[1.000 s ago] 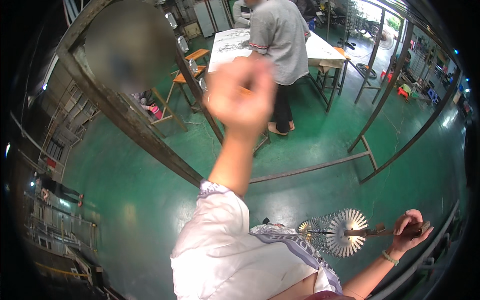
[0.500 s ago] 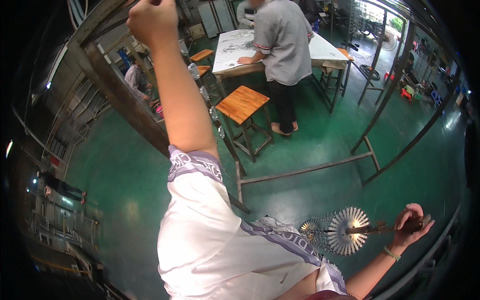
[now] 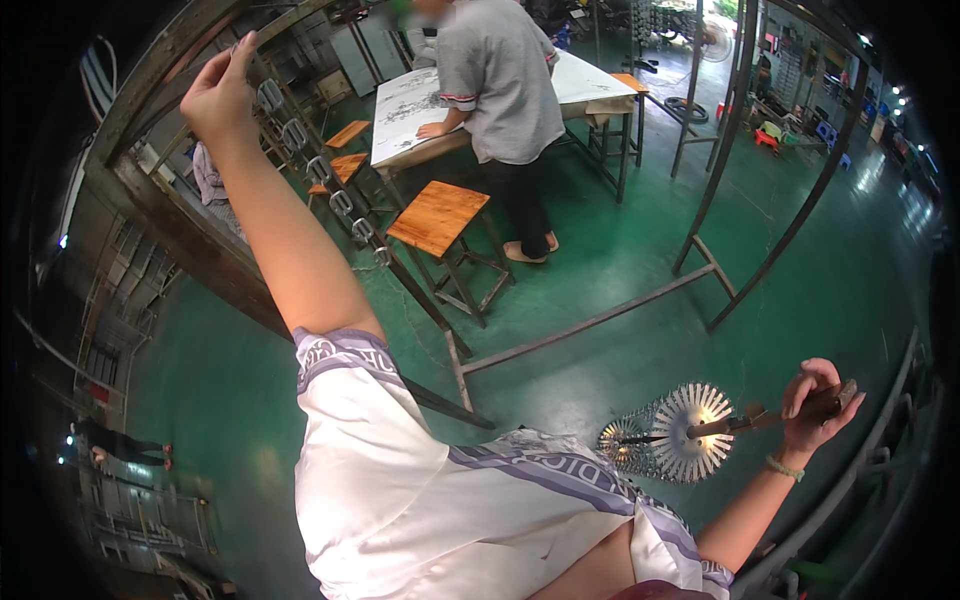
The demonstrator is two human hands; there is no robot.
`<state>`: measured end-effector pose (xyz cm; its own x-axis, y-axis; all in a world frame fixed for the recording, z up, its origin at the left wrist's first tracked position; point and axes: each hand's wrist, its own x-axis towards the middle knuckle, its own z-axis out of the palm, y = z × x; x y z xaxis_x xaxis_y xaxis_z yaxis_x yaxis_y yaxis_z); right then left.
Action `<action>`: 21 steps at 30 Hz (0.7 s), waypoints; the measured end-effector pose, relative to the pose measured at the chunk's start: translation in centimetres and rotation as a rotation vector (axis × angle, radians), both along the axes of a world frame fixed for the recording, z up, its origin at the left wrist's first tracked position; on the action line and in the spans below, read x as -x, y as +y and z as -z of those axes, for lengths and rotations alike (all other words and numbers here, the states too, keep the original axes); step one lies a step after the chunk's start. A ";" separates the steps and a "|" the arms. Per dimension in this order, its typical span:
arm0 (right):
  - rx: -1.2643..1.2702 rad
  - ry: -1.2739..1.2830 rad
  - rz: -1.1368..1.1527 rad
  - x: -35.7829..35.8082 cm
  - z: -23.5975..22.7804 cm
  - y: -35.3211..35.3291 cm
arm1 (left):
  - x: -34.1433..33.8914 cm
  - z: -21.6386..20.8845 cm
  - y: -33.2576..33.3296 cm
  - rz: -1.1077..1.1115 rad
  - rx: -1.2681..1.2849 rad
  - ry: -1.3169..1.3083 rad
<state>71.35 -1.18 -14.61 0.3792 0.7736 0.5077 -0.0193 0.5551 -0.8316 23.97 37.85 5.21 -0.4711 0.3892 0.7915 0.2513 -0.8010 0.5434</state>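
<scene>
My left hand [image 3: 222,95] is raised at the upper left, beside a dark metal frame [image 3: 150,200]. Its thumb and fingertips come together in a pinch; whatever lies between them is too small to make out. Right of that forearm, a slanting row of shiny metal loops [image 3: 294,134] runs down along a dark bar. At the lower right, my right hand [image 3: 812,412] grips the brown end of a metal rod [image 3: 740,420]. The rod carries a round disc with pale radiating strips [image 3: 695,432]; a smaller similar disc [image 3: 622,440] and many small shiny pieces sit beyond it.
A person in a grey shirt [image 3: 495,90] leans on a white-topped table [image 3: 400,135] strewn with small dark pieces. Wooden-topped stools [image 3: 440,215] stand near it. A low metal crossbar [image 3: 590,318] spans the green floor ahead. Another person [image 3: 125,445] shows at far left.
The room has shifted leftward in view. My left hand, cut off at the top before, now shows whole, its fingertips pointing up. My right hand keeps hold of the rod.
</scene>
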 end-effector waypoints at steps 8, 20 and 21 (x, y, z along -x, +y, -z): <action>-0.101 0.014 0.577 1.5 3.0 0.6 | -3.3 7.8 0.2 0.272 0.239 0.144; 0.075 -0.163 0.921 3.5 3.1 1.4 | -12.8 21.3 -6.5 1.043 0.450 0.330; 0.082 -0.149 0.912 3.5 3.0 1.3 | -13.6 22.4 -6.9 1.112 0.481 0.331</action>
<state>67.84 0.08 -17.59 0.7938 0.2437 0.5572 0.5065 0.2424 -0.8275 37.55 30.93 -17.24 0.4908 0.7293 0.4766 -0.2521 -0.4048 0.8790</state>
